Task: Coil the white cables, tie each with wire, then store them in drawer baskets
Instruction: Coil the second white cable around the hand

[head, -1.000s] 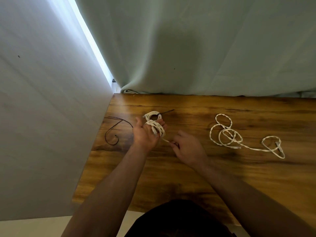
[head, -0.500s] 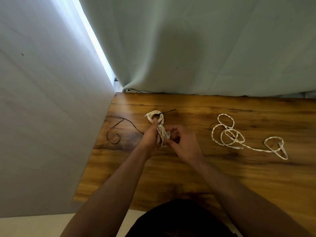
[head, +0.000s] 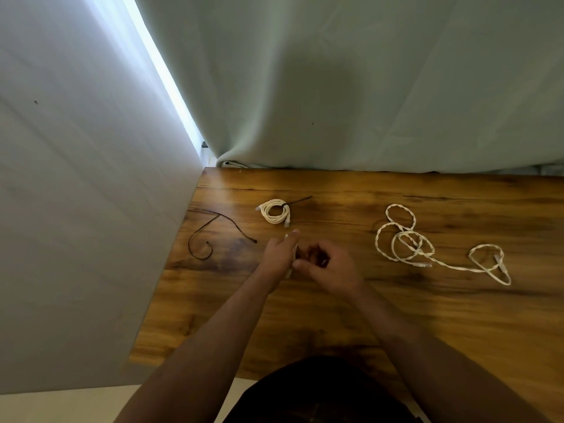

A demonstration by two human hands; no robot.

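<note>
left hand (head: 277, 254): fingers curled round a bundled white cable, held just above the table; the thumb or a fingertip sticks up straight at the far end.
right hand (head: 331, 268): fingers curled inward toward the left hand, thumb tip against the bundle. Whether these fingers really grip the cable is hidden, so I cannot tell.
held white cable (head: 293, 254): only a thin edge shows, squeezed between the 2 hands; 1 pale plug end peeks out beside the left fingertips, and a short bit shows below the left palm.
tied coil (head: 272, 212): 1 small white coil lying flat on the table just beyond the left fingertips, apart from them, with 1 plug end pointing back toward the fingers.
black tie wire (head: 300, 200): wrapped round the far right side of the tied coil, its free tail running away from the fingers, up and to the right.
loose black wire (head: 255, 240): lies on the table to the left of the left hand, bent into a hook shape; its nearest tip is close to the left knuckles, not touching.
loose white cable (head: 377, 241): sprawled in several open loops well to the right of the right fingers, untied, with plugs visible among the loops.
wooden table (head: 396, 315): brown grained top under both hands and all cables.
grey curtain (head: 366, 87): hangs beyond the table's far edge, well past the fingertips.
</note>
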